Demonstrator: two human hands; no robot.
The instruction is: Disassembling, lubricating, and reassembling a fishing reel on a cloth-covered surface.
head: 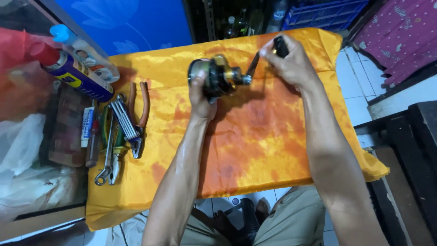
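gripping a fishing reel (pixel 217 75) over orange cloth (pixel 255 136), left hand (pixel 201 98) on body, right hand (pixel 291 61) clenching handle

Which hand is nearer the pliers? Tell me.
Left. The left hand grips the reel just right of the pliers; the right hand holds the reel's handle, farther right across the cloth.

Bright overhead light, glossy glare on cloth (pixel 255 136), blurred wide-angle edges
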